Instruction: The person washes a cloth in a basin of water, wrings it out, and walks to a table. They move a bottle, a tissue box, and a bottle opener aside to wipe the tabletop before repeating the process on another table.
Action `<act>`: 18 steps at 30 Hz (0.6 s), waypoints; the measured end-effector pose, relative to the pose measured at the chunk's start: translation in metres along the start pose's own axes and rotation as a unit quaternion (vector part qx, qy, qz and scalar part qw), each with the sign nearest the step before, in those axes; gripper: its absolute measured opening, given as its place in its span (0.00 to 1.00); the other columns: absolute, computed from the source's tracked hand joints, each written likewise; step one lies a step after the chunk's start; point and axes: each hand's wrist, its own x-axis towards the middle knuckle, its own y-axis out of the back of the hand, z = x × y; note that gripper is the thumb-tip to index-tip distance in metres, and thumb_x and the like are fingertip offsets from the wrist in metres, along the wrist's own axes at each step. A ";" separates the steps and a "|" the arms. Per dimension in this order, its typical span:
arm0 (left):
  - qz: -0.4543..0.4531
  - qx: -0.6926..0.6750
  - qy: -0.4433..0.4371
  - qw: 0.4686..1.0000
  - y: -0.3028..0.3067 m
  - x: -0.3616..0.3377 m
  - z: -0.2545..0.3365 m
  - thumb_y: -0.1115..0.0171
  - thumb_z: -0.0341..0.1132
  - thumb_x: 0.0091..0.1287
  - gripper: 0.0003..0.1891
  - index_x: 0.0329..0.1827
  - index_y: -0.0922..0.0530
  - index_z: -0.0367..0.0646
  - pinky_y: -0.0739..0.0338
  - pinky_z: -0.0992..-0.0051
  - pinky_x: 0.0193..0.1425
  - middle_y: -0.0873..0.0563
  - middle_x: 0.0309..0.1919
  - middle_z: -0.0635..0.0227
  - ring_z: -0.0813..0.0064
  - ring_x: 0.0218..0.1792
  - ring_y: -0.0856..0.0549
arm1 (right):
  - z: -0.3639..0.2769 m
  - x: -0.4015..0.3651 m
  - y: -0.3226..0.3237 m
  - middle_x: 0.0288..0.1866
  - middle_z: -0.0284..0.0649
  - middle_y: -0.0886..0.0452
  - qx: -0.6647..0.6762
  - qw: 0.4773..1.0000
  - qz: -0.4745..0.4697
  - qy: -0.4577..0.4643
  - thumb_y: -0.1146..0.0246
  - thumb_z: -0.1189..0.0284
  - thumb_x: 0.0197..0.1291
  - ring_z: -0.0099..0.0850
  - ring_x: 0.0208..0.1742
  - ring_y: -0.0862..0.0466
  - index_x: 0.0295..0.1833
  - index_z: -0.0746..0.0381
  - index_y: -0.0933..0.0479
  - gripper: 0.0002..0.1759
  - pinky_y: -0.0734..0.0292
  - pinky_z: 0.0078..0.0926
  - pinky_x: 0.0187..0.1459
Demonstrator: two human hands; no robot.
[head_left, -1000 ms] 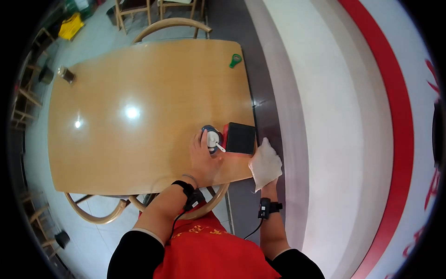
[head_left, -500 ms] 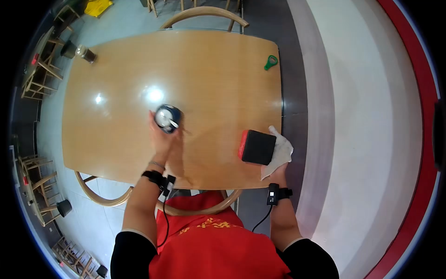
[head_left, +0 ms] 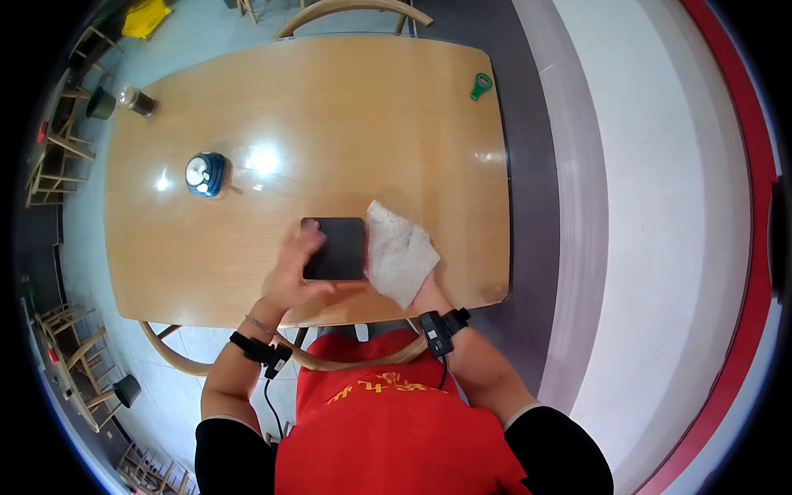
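My left hand [head_left: 295, 260] is at the left side of a black-topped, red-sided box [head_left: 337, 254], with blurred fingers over its upper left corner and the thumb along its near edge. A white cloth [head_left: 399, 252] covers most of my right hand [head_left: 427, 293], which presses it to the wooden table [head_left: 247, 272] just right of the box. Farther left stands a dark blue container [head_left: 206, 175] with a shiny round top. Neither hand touches it.
At the table's far left corner is a clear jar with dark contents [head_left: 138, 101]. A green bottle opener [head_left: 481, 86] lies near the far right corner. Wooden chairs [head_left: 355, 10] stand around the table, and a pale ledge [head_left: 652, 206] runs along the right.
My left hand has let go of the blue container, now farther left, and come to the box. The box has shifted left, and my right hand with the cloth has moved left too.
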 end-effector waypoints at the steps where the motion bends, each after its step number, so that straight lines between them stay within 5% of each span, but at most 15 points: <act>1: 0.000 -0.001 -0.004 1.000 0.005 0.004 0.012 0.24 0.42 0.45 0.46 0.68 0.38 0.41 0.50 0.49 0.73 0.48 0.72 0.52 0.44 0.71 0.48 | -0.008 -0.005 0.008 0.40 0.46 0.20 -0.015 0.999 -0.023 0.022 0.40 0.72 0.52 0.46 0.41 0.19 0.42 0.58 0.24 0.11 0.24 0.41 0.40; 4: -0.057 0.075 0.021 0.995 0.008 0.007 0.014 0.23 0.44 0.42 0.41 0.62 0.30 0.50 0.43 0.50 0.71 0.44 0.72 0.55 0.43 0.70 0.44 | -0.023 -0.022 0.021 0.39 0.42 0.20 -0.058 0.990 -0.092 0.092 0.38 0.69 0.51 0.46 0.40 0.20 0.38 0.56 0.25 0.09 0.25 0.42 0.40; 6: -0.033 0.097 -0.006 0.995 0.002 0.006 -0.009 0.22 0.41 0.39 0.41 0.62 0.29 0.54 0.37 0.53 0.69 0.45 0.72 0.55 0.42 0.69 0.42 | -0.002 -0.059 0.023 0.38 0.40 0.19 -0.006 0.995 0.058 0.082 0.39 0.67 0.52 0.44 0.42 0.21 0.40 0.57 0.25 0.10 0.24 0.41 0.38; 8: -0.034 0.079 -0.004 0.996 0.008 0.008 -0.009 0.22 0.39 0.40 0.41 0.63 0.29 0.54 0.35 0.56 0.68 0.44 0.72 0.54 0.43 0.69 0.41 | 0.044 -0.093 0.022 0.43 0.39 0.20 -0.165 0.969 0.121 0.138 0.42 0.65 0.55 0.41 0.48 0.22 0.43 0.59 0.24 0.13 0.25 0.38 0.49; 10: -0.038 0.060 0.002 0.997 0.011 0.006 -0.009 0.22 0.37 0.40 0.41 0.63 0.29 0.54 0.34 0.58 0.67 0.44 0.72 0.53 0.44 0.69 0.40 | 0.083 -0.128 0.010 0.50 0.43 0.23 -0.053 0.997 0.053 -0.026 0.46 0.64 0.60 0.40 0.56 0.25 0.48 0.61 0.24 0.15 0.32 0.37 0.61; 12: 0.056 -0.083 0.046 0.994 0.011 0.002 -0.011 0.20 0.35 0.39 0.43 0.64 0.30 0.54 0.34 0.61 0.67 0.43 0.71 0.49 0.45 0.66 0.35 | 0.099 -0.134 -0.009 0.53 0.44 0.25 0.021 0.996 0.070 -0.059 0.47 0.63 0.61 0.41 0.58 0.27 0.52 0.61 0.27 0.17 0.34 0.38 0.63; 14: 0.092 -0.086 0.041 0.991 0.012 -0.011 -0.015 0.22 0.38 0.45 0.41 0.65 0.31 0.48 0.34 0.64 0.67 0.38 0.69 0.51 0.53 0.64 0.30 | 0.114 -0.137 -0.025 0.60 0.45 0.29 0.164 0.973 0.109 -0.118 0.48 0.62 0.64 0.43 0.63 0.31 0.59 0.62 0.32 0.22 0.39 0.39 0.66; 16: 0.135 -0.398 0.202 0.885 0.002 -0.040 -0.032 0.28 0.41 0.55 0.35 0.65 0.33 0.40 0.32 0.65 0.65 0.32 0.66 0.57 0.62 0.62 0.27 | 0.136 -0.138 -0.042 0.67 0.46 0.34 0.301 0.927 0.146 -0.171 0.50 0.61 0.66 0.44 0.69 0.35 0.67 0.63 0.37 0.27 0.43 0.41 0.69; 17: 0.159 -0.436 0.263 0.846 -0.009 -0.061 -0.046 0.34 0.45 0.60 0.33 0.65 0.33 0.39 0.31 0.65 0.64 0.29 0.63 0.60 0.65 0.61 0.26 | 0.160 -0.141 -0.050 0.73 0.47 0.42 -0.074 0.991 0.109 0.014 0.48 0.60 0.64 0.49 0.72 0.42 0.72 0.60 0.43 0.33 0.50 0.46 0.70; 18: 0.183 -0.469 0.322 0.802 -0.018 -0.085 -0.061 0.40 0.49 0.66 0.31 0.65 0.34 0.38 0.30 0.65 0.63 0.27 0.61 0.64 0.67 0.59 0.25 | 0.155 -0.133 -0.055 0.73 0.47 0.42 -0.072 0.991 0.110 0.014 0.48 0.60 0.64 0.49 0.72 0.42 0.72 0.60 0.43 0.33 0.50 0.46 0.70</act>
